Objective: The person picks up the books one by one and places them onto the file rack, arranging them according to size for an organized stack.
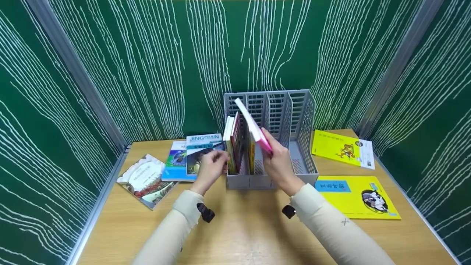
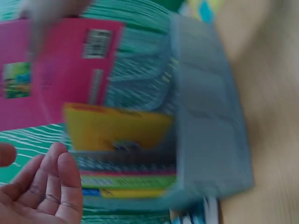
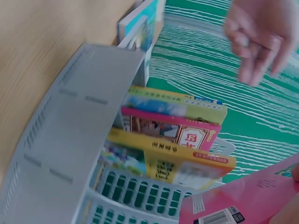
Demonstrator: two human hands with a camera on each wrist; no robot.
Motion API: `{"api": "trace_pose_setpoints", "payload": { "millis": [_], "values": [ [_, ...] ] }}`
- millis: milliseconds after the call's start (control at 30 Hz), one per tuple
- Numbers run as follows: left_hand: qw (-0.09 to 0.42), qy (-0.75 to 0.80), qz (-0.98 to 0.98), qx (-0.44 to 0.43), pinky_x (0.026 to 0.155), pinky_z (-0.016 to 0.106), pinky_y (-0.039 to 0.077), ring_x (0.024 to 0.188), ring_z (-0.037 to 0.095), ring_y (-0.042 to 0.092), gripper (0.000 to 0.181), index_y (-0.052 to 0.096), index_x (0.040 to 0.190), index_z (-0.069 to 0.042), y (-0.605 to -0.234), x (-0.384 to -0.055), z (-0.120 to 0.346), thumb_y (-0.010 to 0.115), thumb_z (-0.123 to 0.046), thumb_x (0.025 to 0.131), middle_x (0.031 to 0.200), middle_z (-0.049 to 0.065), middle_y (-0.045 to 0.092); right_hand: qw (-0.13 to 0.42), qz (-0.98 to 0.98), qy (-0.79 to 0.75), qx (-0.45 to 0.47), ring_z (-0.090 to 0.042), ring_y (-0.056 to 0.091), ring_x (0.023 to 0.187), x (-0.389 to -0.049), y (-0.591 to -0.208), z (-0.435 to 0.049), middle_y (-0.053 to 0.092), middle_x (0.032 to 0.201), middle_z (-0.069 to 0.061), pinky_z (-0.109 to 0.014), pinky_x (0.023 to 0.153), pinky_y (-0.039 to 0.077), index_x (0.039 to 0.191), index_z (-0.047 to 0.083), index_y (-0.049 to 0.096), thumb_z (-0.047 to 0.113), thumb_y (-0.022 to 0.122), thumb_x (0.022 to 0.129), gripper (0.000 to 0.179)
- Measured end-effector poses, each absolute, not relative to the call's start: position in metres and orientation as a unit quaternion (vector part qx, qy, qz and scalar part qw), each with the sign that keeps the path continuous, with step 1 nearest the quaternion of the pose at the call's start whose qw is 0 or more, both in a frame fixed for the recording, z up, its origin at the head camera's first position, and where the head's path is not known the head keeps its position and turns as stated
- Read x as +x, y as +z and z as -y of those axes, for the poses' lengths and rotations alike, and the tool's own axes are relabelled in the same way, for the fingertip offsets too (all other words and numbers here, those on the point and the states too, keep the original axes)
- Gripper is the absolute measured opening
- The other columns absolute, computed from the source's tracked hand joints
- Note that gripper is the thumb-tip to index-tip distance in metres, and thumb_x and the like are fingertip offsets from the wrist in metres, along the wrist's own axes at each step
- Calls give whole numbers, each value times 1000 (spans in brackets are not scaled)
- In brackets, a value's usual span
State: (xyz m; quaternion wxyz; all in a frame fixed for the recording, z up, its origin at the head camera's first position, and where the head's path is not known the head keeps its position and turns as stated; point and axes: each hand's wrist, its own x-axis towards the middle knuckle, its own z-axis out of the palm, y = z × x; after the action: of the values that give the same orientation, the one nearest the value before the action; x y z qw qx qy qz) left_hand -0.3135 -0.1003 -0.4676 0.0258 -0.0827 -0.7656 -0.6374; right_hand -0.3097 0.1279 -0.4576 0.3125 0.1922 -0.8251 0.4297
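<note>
My right hand grips a pink-covered book by its lower edge, holding it tilted above the grey file organizer. The book's pink cover with a barcode shows in the left wrist view. My left hand is beside the organizer's left end, its fingers relaxed with nothing in them. Upright in the leftmost compartment are a green-and-yellow book and a red-spined book. A yellow book stands in the compartment beside them.
Left of the organizer lie a JINGDIAN book, a blue-and-purple book and a pale book with red flowers. To the right lie two yellow books, one farther back and one nearer, on the wooden table.
</note>
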Motion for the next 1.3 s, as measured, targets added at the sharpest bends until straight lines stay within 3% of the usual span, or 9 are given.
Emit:
{"api": "trace_pose_setpoints", "payload": {
  "millis": [133,267,367,633,767,867,1000,1167,1300],
  "values": [
    [66,-505,847,-151,82,36,62,89,20,70,24,74,120,3,-488,-319,103,64,-15,108,107,13,77,308,799,483,182,-47,68,132,-320,-457,-123,67,146,-25,-60,115,52,152,1,58,-6,56,107,46],
    [52,-375,904,-200,99,50,61,108,31,74,28,73,126,-1,-503,-324,103,68,-20,106,121,15,77,309,781,519,156,-46,71,127,-331,-458,-119,72,138,-26,-60,109,57,145,0,63,-2,59,107,39],
    [41,-268,936,-226,104,53,60,118,35,74,33,71,130,-1,-512,-328,102,69,-24,106,128,16,76,291,771,550,133,-45,70,129,-339,-460,-115,72,137,-27,-59,111,57,141,-2,65,1,61,107,35],
    [18,-85,960,-267,97,48,64,111,32,75,33,70,134,-6,-530,-336,98,68,-27,107,128,11,75,239,750,608,104,-42,68,129,-356,-468,-107,69,139,-31,-58,114,53,137,-6,64,7,60,110,30],
    [21,-72,958,-277,91,47,65,104,31,76,25,71,128,-5,-538,-338,98,66,-20,108,119,11,75,219,729,642,92,-39,67,117,-364,-474,-104,70,132,-32,-51,107,54,132,-11,63,5,60,108,29],
    [30,-77,956,-280,89,46,65,101,31,76,18,72,120,-4,-542,-340,98,65,-15,108,112,12,75,183,712,674,76,-38,64,121,-369,-478,-103,67,137,-31,-48,108,52,137,-11,60,4,56,107,34],
    [32,-77,956,-281,89,46,65,99,32,76,13,72,114,-3,-545,-343,96,63,-8,106,108,14,76,146,693,704,53,-39,60,129,-374,-483,-101,61,145,-33,-45,112,49,143,-11,54,1,52,101,44],
    [20,-67,961,-267,88,47,66,101,33,77,14,72,112,-5,-551,-345,93,60,-2,105,109,14,78,124,672,729,40,-35,59,119,-379,-492,-101,59,141,-37,-33,100,48,143,-14,50,-2,48,92,52],
    [29,-67,958,-279,87,46,66,98,33,78,15,71,111,-3,-556,-346,90,59,1,104,106,15,78,96,682,724,35,-30,57,113,-381,-504,-105,59,138,-35,-32,96,46,145,-14,49,-6,47,88,58]
  ]
}}
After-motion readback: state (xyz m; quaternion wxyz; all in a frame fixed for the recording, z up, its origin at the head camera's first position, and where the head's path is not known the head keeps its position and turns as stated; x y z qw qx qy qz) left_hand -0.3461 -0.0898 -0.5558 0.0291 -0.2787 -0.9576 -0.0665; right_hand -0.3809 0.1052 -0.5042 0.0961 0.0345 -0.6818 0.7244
